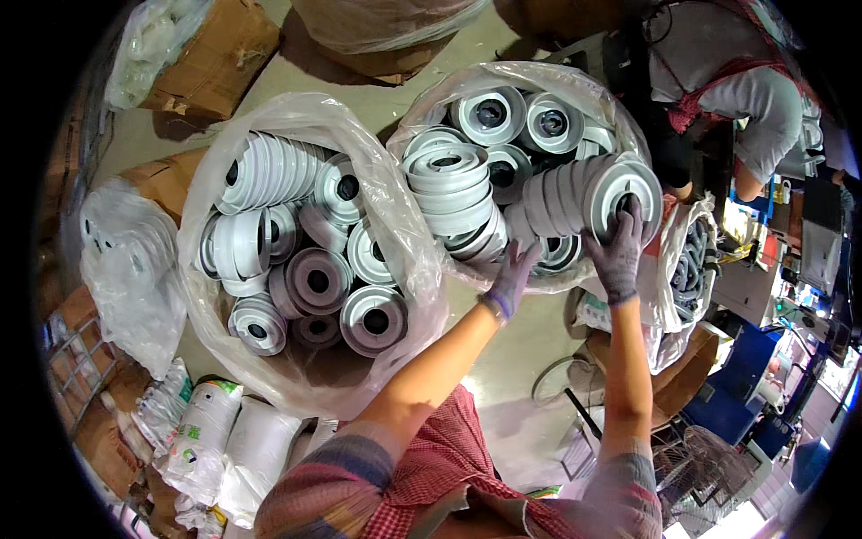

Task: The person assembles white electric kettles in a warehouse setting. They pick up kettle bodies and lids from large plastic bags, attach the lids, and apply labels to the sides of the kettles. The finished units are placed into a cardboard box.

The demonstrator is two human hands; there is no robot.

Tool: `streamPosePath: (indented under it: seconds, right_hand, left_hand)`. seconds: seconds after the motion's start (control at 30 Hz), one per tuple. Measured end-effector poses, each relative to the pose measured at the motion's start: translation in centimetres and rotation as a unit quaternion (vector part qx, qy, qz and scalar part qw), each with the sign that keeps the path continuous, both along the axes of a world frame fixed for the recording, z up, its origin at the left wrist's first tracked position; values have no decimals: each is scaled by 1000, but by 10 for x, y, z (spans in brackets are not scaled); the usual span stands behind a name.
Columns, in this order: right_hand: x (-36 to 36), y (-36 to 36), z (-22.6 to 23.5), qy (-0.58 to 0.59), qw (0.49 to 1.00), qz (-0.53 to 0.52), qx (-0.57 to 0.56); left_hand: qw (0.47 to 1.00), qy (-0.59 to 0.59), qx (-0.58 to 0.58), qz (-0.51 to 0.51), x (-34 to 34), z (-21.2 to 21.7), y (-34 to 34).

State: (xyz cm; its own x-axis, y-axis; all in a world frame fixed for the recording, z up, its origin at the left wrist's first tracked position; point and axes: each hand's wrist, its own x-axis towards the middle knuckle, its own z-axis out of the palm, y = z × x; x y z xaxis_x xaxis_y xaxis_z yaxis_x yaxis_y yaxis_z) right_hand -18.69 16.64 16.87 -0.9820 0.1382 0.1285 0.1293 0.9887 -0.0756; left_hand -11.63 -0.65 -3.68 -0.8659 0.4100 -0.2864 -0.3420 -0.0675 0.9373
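Observation:
A nested stack of light grey round plastic housings lies tilted across the right-hand lined bag. My right hand, in a thin greyish-purple glove, grips the stack's near end piece, with fingertips at its dark central hole. My left hand, gloved the same way, is pressed against the stack's lower left end; part of its fingers is hidden. More housings of the same kind lie stacked in this bag, some with dark centres facing up.
To the left, another lined bag holds several housing stacks. White sacks lie at lower left, near a bagged bundle. A cardboard box stands at far left. Another person works at upper right; a fan stands at lower right.

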Motion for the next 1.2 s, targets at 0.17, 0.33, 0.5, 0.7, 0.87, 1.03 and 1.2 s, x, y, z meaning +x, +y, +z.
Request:
streamPosePath:
  seconds: [0.17,0.33,0.5,0.7,0.87,1.03,1.2]
  right_hand:
    - [-18,69,-93,59,987,-141,59]
    - [12,219,-191,-5,841,-405,-357]
    - [43,130,-205,-63,537,-478,-692]
    - [104,254,-304,8,683,-518,-515]
    - [-29,-39,-106,225,915,-155,-298]
    - [-43,-328,-85,-185,677,-22,-712]
    - [-82,-547,-136,-287,624,-40,-726]
  left_hand:
    - [937,-302,170,52,-41,135,-160]
    - [955,-272,-9,122,-59,173,-281]
    - [935,-233,-83,256,-13,210,-353]
    - [953,13,-227,199,-12,134,-468]
    - [853,5,-220,474,-82,105,-562]
    - [691,270,-603,293,-166,73,-604]
    - [878,61,-398,259,-202,63,-657]
